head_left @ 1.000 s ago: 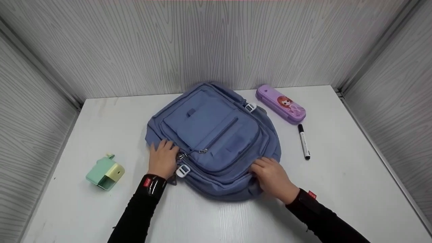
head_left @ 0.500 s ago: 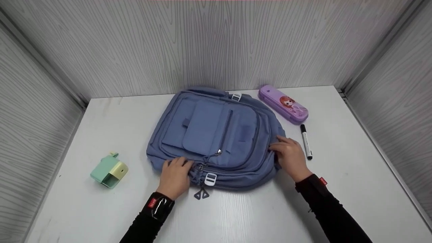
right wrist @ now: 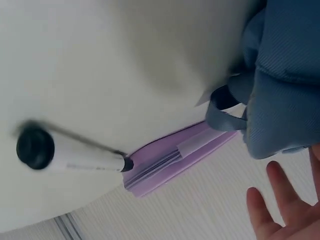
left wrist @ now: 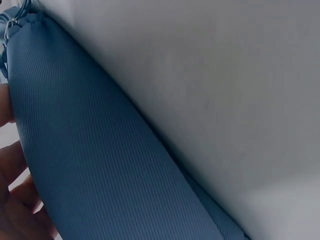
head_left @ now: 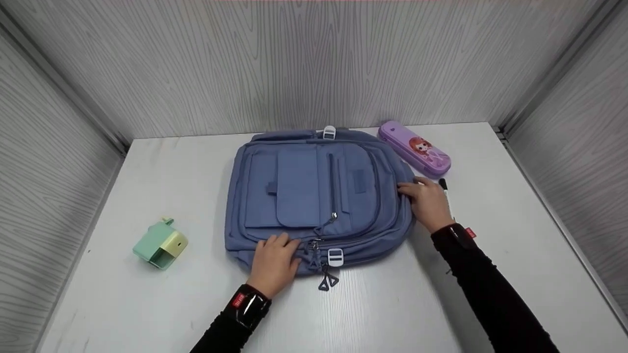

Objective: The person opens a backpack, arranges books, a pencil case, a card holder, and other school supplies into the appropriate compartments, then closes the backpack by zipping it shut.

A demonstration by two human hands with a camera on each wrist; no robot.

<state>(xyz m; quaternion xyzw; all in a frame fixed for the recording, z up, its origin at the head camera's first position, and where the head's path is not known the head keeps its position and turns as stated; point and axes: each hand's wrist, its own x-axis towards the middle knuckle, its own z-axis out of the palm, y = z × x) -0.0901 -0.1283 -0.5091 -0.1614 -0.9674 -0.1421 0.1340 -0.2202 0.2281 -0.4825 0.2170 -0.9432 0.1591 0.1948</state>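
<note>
A blue backpack [head_left: 298, 189] lies flat on the white table, front pockets up, top end to the right. My left hand [head_left: 274, 264] grips its near side, left of the white buckle [head_left: 335, 257] and the dangling zipper pulls [head_left: 328, 281]. In the left wrist view, bent fingers [left wrist: 17, 165] show past the ribbed side fabric. At the backpack's right end, my right hand [head_left: 430, 203] holds the rounded edge; two fingers [right wrist: 281, 187] stretch out beside the fabric in the right wrist view. The thumb there is hidden.
A purple pencil case [head_left: 412, 147] lies at the back right, close against the backpack. Just beyond my right hand is a black-and-white marker [right wrist: 90, 154], partly covered in the head view. A green and yellow pencil sharpener [head_left: 159, 244] stands at left.
The backpack has turned from slanted to nearly square with the table's back edge. My left hand has slid right and down; my right hand has moved right and up along the edge.
</note>
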